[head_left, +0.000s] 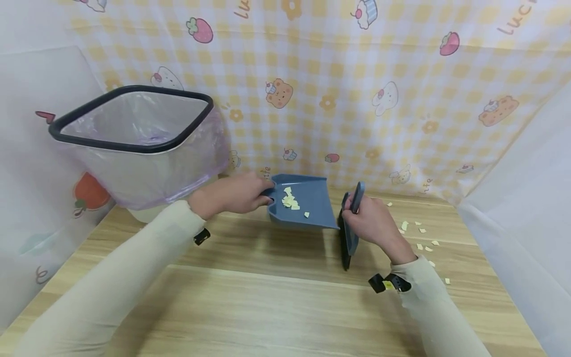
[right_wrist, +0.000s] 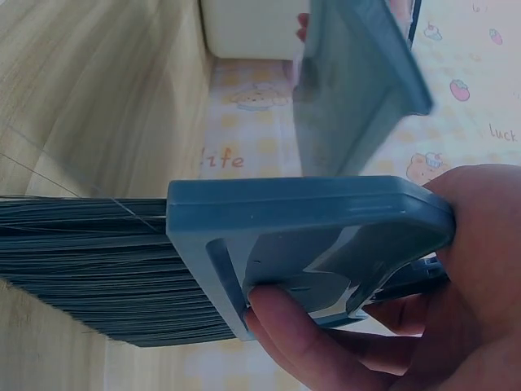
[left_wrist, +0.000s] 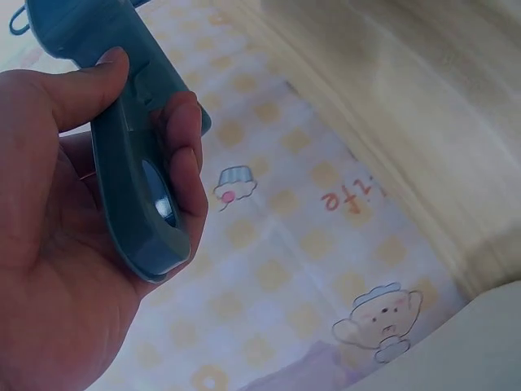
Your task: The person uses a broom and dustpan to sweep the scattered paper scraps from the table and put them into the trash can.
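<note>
A blue-grey dustpan (head_left: pixel 312 198) is held above the table, several pale yellow paper scraps (head_left: pixel 290 202) lying in it near the handle end. My left hand (head_left: pixel 238 192) grips its handle, fingers curled round it in the left wrist view, where the dustpan handle (left_wrist: pixel 138 171) shows close up. On the other side, my right hand (head_left: pixel 372 220) holds a small blue-grey hand brush (head_left: pixel 353 240) by its handle. Its dark bristles (right_wrist: pixel 98 269) point down toward the tabletop, just right of the dustpan's front lip. In the right wrist view, fingers wrap the brush body (right_wrist: pixel 309 236).
At the back left stands a bin (head_left: pixel 187 158) with a black rim and a thin purplish liner bag. Several more paper scraps (head_left: pixel 419 246) are scattered on the wooden table (head_left: pixel 267 307) to the right. A checked cloth (head_left: pixel 308 99) hangs behind.
</note>
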Tool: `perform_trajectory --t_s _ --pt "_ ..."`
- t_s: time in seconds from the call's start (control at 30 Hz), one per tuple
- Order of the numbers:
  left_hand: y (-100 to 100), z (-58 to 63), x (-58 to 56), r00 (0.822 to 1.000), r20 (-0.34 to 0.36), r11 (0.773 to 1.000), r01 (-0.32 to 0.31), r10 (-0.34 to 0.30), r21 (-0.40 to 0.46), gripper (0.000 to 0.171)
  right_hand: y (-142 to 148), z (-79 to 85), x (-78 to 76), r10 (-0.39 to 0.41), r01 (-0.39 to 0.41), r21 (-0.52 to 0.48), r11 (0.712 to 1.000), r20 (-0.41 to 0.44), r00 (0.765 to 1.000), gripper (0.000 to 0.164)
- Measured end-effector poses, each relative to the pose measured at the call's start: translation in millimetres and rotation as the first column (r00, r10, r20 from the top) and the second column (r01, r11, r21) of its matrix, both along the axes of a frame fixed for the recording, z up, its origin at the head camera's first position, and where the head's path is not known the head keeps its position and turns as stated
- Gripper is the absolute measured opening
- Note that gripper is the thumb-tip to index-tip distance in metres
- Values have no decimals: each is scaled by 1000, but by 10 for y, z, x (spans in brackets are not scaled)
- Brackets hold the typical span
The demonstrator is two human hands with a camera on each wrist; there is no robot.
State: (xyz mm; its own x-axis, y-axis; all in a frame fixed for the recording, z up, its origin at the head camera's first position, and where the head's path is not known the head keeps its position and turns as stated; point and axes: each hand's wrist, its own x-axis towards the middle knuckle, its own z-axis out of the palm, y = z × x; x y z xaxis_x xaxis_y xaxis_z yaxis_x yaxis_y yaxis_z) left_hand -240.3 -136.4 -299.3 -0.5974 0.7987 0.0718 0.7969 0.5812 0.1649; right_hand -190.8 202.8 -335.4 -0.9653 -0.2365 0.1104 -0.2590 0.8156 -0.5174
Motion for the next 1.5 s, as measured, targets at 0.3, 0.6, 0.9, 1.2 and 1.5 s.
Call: perform_trajectory --t_s 0.3,0.6,0.9,1.2,1.5 --pt "11 195 5 999 -19 999 -40 40 -14 18 9 1 1 6 -6 4 1000 6 1000 9" --pt "-10 441 21 998 -11 998 -62 62 -19 20 14 2 8 10 -10 16 1000 1 1000 9" --pt "-76 634 28 996 -53 998 -66 66 7 18 19 1 8 6 -6 3 1000 -2 1000 11" --pt "-167 853 53 988 -107 993 -116 112 -28 23 24 -12 17 6 -6 -3 1000 5 1000 10" --pt "-240 1057 80 979 -129 986 -162 157 -29 30 27 -14 9 3 -3 5 1000 0 1000 9"
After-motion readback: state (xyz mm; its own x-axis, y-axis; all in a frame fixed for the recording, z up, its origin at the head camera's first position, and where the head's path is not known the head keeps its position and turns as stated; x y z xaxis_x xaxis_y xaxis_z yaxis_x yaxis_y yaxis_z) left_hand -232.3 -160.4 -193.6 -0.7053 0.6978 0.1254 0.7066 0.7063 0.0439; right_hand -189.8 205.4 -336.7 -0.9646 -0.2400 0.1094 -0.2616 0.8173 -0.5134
